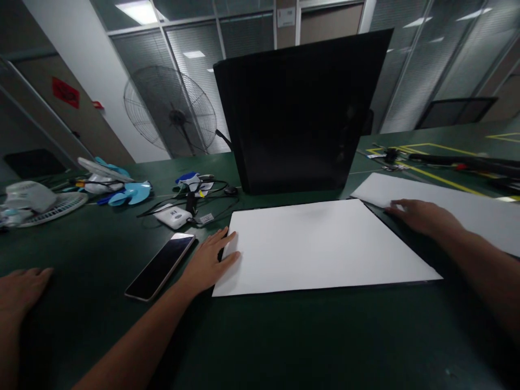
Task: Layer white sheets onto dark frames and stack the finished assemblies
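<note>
A large white sheet lies flat on the green table in front of me. My left hand rests at the sheet's left edge, fingers spread and flat, thumb on the paper. My right hand lies at the sheet's far right corner, fingers stretched out toward a second white sheet to the right. Neither hand holds anything. A dark phone lies face up just left of my left hand.
A big black panel stands upright behind the sheet. A white power bank with cables, blue fan blades and a white fan grille lie at the far left. Another person's hand rests on the table's left edge. A standing fan is behind.
</note>
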{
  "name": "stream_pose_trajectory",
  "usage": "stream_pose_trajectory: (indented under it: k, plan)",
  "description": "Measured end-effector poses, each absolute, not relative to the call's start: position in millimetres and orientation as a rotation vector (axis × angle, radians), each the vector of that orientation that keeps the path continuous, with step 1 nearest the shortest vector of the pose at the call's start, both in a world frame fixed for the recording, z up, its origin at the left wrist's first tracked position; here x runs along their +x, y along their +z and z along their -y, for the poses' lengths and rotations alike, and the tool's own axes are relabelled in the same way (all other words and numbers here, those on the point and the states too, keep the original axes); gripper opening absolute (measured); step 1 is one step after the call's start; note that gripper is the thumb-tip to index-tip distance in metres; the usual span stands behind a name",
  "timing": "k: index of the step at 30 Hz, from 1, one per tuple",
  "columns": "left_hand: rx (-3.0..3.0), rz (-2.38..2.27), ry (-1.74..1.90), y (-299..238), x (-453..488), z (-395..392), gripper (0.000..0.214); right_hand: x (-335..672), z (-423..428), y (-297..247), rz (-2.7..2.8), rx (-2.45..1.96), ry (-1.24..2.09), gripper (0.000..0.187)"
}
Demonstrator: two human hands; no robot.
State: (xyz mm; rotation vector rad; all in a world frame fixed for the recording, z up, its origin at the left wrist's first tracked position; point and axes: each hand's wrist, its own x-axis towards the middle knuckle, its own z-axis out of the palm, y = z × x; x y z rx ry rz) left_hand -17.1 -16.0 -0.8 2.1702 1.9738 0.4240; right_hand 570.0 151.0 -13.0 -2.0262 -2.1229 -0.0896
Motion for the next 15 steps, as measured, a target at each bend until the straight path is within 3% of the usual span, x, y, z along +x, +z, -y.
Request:
stream_pose_trajectory:
  k: [3, 7, 15]
  plan:
    - [2.166, -1.980, 0.395, 0, -16, 16, 0.071, 556, -139, 2, 1.988, -2.220, -0.168, 0.062]
    - [2.173, -1.979, 0.373, 1, -16, 17, 0.072, 515, -113, 33, 1.900, -2.259, -0.341, 0.059]
    - [2.188, -1.961, 0.404, -4, -19, 15, 0.073, 350, -24, 40, 2.581, -1.664, -0.212, 0.044]
